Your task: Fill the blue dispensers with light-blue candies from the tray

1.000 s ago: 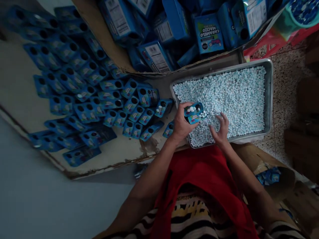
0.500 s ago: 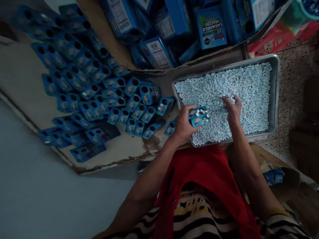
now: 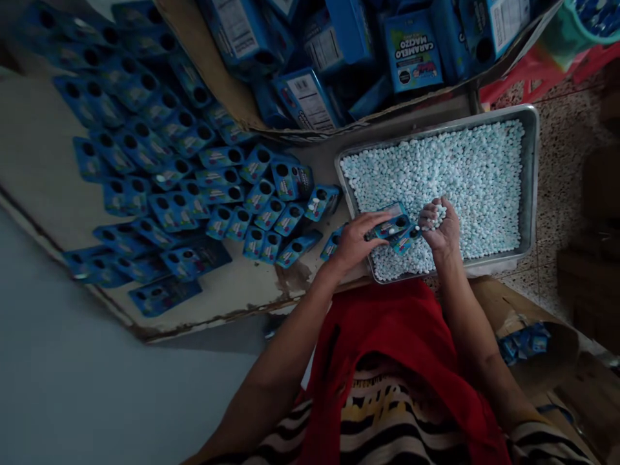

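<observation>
My left hand (image 3: 356,240) grips two small blue candy boxes (image 3: 393,225) above the left side of a metal tray (image 3: 531,181). The boxes have round holes in their ends, and a few white candies show at them. Cupped palm-up beside the boxes, my right hand (image 3: 442,229) holds a heap of candies (image 3: 434,218). Small pale white and bluish candies (image 3: 465,168) fill the tray below both hands.
Many blue boxes with round holes (image 3: 261,194) stand on the worn table (image 3: 252,290) to the left. A cardboard carton (image 3: 213,71) of more boxes is behind. A teal bucket (image 3: 564,26) sits at top right, and an open carton (image 3: 571,355) at lower right.
My right hand has turned from reaching down into the candies to palm-up with a heap in it, closer to the boxes. The boxes in my left hand have tilted and spread apart.
</observation>
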Demonstrator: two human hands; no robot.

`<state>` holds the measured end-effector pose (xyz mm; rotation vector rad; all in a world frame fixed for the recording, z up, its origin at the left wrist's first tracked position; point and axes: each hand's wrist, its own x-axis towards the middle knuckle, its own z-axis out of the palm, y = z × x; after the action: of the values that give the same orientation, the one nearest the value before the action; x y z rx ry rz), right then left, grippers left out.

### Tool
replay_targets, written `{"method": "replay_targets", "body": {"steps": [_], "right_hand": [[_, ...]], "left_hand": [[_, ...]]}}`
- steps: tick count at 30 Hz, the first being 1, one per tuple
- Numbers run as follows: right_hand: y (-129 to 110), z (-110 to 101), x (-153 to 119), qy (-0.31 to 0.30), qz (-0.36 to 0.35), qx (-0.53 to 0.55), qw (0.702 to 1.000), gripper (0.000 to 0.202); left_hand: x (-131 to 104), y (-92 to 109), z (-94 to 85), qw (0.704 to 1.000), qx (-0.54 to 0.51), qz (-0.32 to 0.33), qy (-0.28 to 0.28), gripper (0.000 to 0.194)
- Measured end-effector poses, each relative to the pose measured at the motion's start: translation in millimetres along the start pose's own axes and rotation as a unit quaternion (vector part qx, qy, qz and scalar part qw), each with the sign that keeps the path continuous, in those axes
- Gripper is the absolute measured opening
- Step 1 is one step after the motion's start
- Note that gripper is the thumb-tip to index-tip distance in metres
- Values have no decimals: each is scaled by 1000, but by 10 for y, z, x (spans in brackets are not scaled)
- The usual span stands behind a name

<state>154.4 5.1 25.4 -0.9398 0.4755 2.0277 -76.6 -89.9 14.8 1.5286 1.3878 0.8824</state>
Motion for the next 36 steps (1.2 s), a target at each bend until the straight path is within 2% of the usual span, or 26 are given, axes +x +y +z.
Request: {"method": "replay_targets", "body": {"steps": [2, 5, 8, 12, 15, 17, 24, 26, 29, 31, 34, 36], "right_hand": [[-33, -17, 6, -21, 10, 4, 1000, 26], [-84, 68, -20, -39, -14, 2, 999, 19], [-53, 319, -126, -64, -97, -66, 991, 16], [104, 773, -333, -104, -205, -202, 952, 30], [213, 1007, -407, -90, -229, -241, 939, 38], [274, 1063, -400, -72, -233, -257, 935, 42], [477, 952, -257, -87, -322, -302, 893, 50], [441, 901, -160, -57, -326, -277, 902, 53], [275, 782, 18, 38, -260, -211, 942, 55], [145, 672, 86, 71, -191, -169, 964, 53], [2, 492, 14, 53, -115, -120, 985, 42], [-55, 382, -131, 34, -106, -114, 987, 33]], "left_hand": [[44, 13, -64, 1000, -9, -2, 25, 44], [132, 77, -152, 998, -4, -21, 62, 38], [209, 201, -216, 995, 1, -29, 90, 37], [300, 360, -249, 996, 19, -24, 87, 36], [355, 448, -257, 996, 56, -11, 64, 35], [375, 498, -268, 995, 79, -3, 58, 37], [420, 534, -238, 993, 95, -18, 62, 39], [430, 508, -199, 993, 83, -26, 75, 40], [415, 448, -148, 993, 47, -51, 98, 37], [374, 394, -129, 990, -7, -82, 117, 34], [262, 314, -116, 976, -121, -129, 127, 37], [162, 287, -105, 966, -181, -144, 118, 40]]}}
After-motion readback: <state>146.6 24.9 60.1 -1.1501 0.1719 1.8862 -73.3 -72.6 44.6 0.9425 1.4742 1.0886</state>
